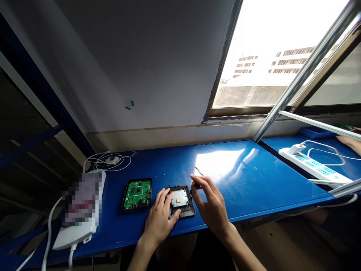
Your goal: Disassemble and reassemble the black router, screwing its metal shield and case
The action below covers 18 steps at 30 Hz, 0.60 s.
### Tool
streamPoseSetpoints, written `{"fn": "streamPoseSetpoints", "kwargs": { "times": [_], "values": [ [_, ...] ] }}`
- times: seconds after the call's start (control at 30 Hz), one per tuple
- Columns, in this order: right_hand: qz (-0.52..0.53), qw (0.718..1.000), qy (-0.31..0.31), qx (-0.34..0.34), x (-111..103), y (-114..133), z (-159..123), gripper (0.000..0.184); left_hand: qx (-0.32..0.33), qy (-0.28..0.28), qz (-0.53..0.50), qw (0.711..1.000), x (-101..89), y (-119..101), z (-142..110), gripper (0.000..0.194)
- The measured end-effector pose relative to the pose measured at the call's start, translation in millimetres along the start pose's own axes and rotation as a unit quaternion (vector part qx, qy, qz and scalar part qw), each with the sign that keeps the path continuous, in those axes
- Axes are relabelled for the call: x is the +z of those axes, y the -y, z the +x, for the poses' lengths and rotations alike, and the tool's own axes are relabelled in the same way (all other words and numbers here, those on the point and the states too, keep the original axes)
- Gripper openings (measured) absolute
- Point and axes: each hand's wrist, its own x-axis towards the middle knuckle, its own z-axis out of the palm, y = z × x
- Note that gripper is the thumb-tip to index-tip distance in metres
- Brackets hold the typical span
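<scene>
My left hand (160,213) holds a black plastic casing cover (191,212) on the blue table, its fingers along the left side and its thumb at the near edge. A silver metal plate (182,194) with a small tan square pad lies inside the cover. In my right hand (212,198) is a screwdriver (196,184) with a black and yellow handle, pinched in the fingers. Its shaft slants down toward the plate's right edge; whether the tip touches a screw I cannot tell. Left of my hands sits the casing's other half with a green circuit board (138,194).
Several tiny dark screws (164,174) lie beyond the cover. A thin black wire (199,171) shows behind my right hand. White power strips stand at left (97,195) and right (313,164). A coiled white cable (113,161) lies back left. Another person's hand (349,143) is far right.
</scene>
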Motion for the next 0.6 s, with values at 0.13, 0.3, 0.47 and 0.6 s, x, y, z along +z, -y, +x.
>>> {"fn": "streamPoseSetpoints", "kwargs": {
  "times": [0.13, 0.3, 0.47, 0.6],
  "values": [
    [0.018, 1.0, 0.02, 0.003, 0.0, -0.9, -2.0, 0.038, 0.003, -0.006, -0.002, 1.0, 0.6, 0.6, -0.2, 0.054],
    [0.006, 1.0, 0.007, -0.015, 2.8, 1.0, 0.2, 0.032, 0.006, -0.012, -0.004, 1.0, 1.5, 1.4, -0.5, 0.053],
    [0.012, 1.0, 0.003, -0.004, 3.6, 0.1, -0.2, 0.043, 0.004, -0.011, -0.004, 1.0, 0.3, 0.6, -0.3, 0.053],
    [0.015, 0.999, -0.051, -0.002, -1.2, -2.5, 0.7, 0.039, 0.0, -0.009, -0.005, 1.0, -0.2, 0.1, -0.3, 0.053]
  ]
}}
